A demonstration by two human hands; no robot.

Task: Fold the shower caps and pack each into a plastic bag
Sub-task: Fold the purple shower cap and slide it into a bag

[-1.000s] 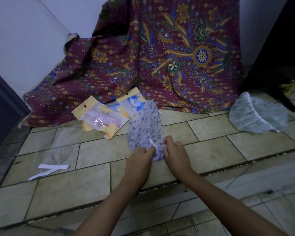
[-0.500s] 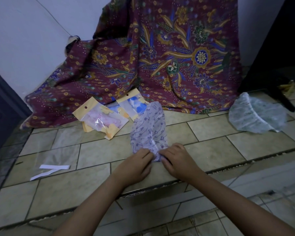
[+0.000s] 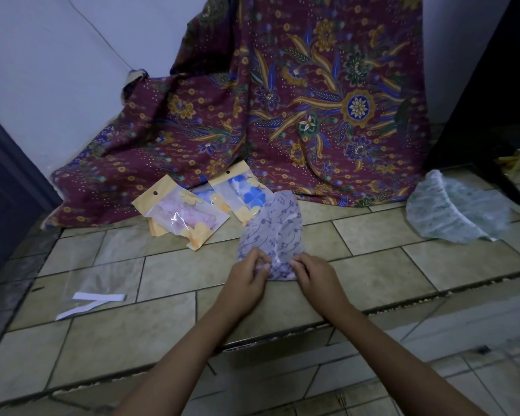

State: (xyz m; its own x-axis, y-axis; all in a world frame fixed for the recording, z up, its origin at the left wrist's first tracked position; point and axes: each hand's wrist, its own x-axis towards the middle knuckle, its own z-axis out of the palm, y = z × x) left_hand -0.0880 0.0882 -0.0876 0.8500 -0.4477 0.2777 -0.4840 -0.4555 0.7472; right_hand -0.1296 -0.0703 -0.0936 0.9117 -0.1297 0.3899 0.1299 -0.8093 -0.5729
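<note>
On the floor: a beige tiled floor (image 3: 373,235) carries a long, folded lilac shower cap (image 3: 272,232) of thin plastic printed with dark sprigs. It lies flat with its narrow end toward the person.
Left hand: the left hand (image 3: 246,283) is at the near end of the lilac shower cap, on its left corner. The fingers (image 3: 260,261) are curled and pinch the plastic edge.
Right hand: the right hand (image 3: 318,280) is at the same near end, on the right corner. The fingers (image 3: 300,265) are curled and pinch the edge, and the two hands almost meet.
Packed bag, pink: a pink-filled plastic bag (image 3: 183,216), clear with a yellow header card, lies flat to the left of the lilac shower cap and apart from it.
Packed bag, blue: a blue-flowered plastic bag (image 3: 240,193) with the same yellow header lies at the cap's far end. The cap covers one of its corners.
Empty bag: an empty clear plastic bag (image 3: 108,274) lies flat well to the left of the cap. Two white paper strips (image 3: 98,297) sit at its near edge.
Second cap: a pale green shower cap (image 3: 454,214), crumpled and open, lies well to the right of the lilac shower cap.
Cloth: a maroon batik cloth (image 3: 282,100) with gold and blue flowers is draped down onto the floor just beyond the cap's far end.
</note>
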